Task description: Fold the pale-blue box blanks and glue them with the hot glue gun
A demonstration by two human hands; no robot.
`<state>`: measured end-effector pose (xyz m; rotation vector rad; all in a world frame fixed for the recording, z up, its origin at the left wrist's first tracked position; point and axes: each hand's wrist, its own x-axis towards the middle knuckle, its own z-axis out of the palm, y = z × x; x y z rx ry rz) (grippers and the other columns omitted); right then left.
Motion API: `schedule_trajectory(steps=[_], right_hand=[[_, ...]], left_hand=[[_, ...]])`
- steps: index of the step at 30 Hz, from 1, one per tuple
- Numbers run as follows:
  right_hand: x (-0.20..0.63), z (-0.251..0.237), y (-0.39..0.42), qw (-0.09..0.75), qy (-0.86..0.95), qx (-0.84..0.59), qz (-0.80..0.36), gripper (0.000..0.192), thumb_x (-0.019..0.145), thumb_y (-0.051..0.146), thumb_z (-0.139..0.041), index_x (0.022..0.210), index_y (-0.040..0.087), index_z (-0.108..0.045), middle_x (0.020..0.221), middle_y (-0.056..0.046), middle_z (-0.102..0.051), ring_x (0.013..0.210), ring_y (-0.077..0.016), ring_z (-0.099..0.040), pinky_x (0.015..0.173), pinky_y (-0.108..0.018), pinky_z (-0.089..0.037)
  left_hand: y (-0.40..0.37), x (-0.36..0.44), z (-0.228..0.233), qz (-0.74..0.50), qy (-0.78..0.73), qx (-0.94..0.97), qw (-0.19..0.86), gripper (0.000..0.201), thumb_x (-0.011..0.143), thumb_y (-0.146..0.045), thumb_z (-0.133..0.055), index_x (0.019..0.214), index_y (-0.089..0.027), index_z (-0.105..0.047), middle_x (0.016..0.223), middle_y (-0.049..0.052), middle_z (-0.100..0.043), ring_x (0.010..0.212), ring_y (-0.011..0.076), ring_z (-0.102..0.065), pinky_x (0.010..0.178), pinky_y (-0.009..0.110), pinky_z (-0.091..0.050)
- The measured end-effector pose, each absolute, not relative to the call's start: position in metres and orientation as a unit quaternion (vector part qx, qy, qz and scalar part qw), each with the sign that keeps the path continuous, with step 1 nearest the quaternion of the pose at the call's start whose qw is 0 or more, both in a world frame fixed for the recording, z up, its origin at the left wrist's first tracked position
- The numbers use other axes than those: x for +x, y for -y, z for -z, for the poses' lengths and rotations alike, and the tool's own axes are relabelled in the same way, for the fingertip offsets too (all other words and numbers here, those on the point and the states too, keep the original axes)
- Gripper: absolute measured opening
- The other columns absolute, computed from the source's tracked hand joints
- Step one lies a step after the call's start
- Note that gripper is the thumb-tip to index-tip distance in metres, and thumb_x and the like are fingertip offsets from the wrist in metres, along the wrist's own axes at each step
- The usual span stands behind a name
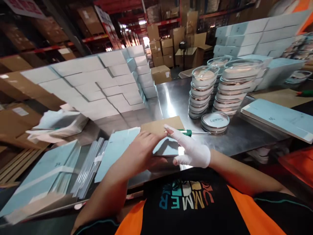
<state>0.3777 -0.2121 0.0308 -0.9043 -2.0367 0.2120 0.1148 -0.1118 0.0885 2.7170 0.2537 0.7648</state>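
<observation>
My left hand is bare and reaches in over a light-blue sheet or box panel, its fingers stretched to the right. My right hand wears a white glove with bare fingertips. Its thumb and forefinger are spread apart at the right side of the same panel. The fingertips of both hands nearly meet above it. Just beyond them lies a brown cardboard piece. A green-handled screwdriver rests behind my right hand, its shaft pointing at a short stack of round clear-lidded cases.
Taller stacks of round cases stand on the metal table. White boxes form a wall at the left, with more boxes at right. Flat light-blue boxes, clear plastic strips and another blue box lie nearby.
</observation>
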Motion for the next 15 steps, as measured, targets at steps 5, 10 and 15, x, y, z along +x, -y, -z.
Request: schedule_trajectory(steps=[5,10,15], right_hand=[[0.470,-0.016,0.205,0.428,0.605,-0.672,-0.017,0.059,0.097,0.059,-0.072,0.140,0.019,-0.071,0.161,-0.018,-0.060,0.156,-0.0386,-0.047,0.134,-0.056,-0.035],[0.550,0.019,0.225,0.445,0.469,-0.763,0.023,0.032,0.089,0.041,-0.083,0.076,0.023,-0.060,0.124,-0.021,-0.074,0.146,-0.0413,-0.048,0.127,-0.068,-0.031],[0.566,0.004,0.236,0.546,0.423,-0.722,0.044,0.026,0.094,0.041,-0.072,0.076,0.026,-0.061,0.091,-0.011,-0.073,0.120,-0.0328,-0.065,0.117,-0.058,-0.045]], left_hand=[[0.085,0.095,-0.080,-0.517,-0.217,0.796,0.229,0.079,0.083,-0.058,-0.093,0.151,-0.031,-0.065,0.130,0.009,-0.075,0.115,0.0311,-0.072,0.106,0.046,-0.060],[0.066,0.084,-0.038,-0.626,-0.324,0.551,0.448,0.120,0.058,-0.044,-0.105,0.161,-0.035,-0.045,0.145,0.007,-0.065,0.119,0.0266,-0.067,0.092,0.037,-0.064],[0.088,0.103,0.018,-0.526,-0.393,0.474,0.587,0.119,0.050,-0.033,-0.100,0.154,-0.030,-0.044,0.128,0.007,-0.067,0.102,0.0233,-0.067,0.077,0.030,-0.059]])
